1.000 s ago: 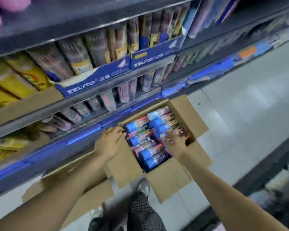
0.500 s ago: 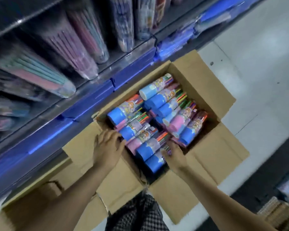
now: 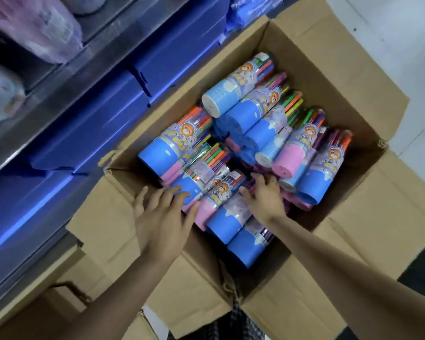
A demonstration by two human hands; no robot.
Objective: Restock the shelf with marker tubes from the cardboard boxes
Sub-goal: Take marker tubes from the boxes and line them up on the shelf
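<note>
One open cardboard box (image 3: pixel 334 77) fills the middle of the frame, its four flaps folded outward. Inside lie about a dozen marker tubes (image 3: pixel 231 94), heaped so I cannot count exactly. The left hand (image 3: pixel 161 217) rests at the box's left edge, fingers spread and straight, tips touching a blue tube. The right hand (image 3: pixel 264 196) lies flat on the tubes, fingers loosely apart. The shelf (image 3: pixel 88 77) runs along the upper left, just beside the box.

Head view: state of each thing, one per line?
cardboard box: open, flaps folded out, on the floor
marker tubes: lying on their sides, piled in the box
left hand: fingers straight, resting on a tube, no grip
right hand: fingers reaching among the tubes, grip unclear
shelf: stocked above
</note>
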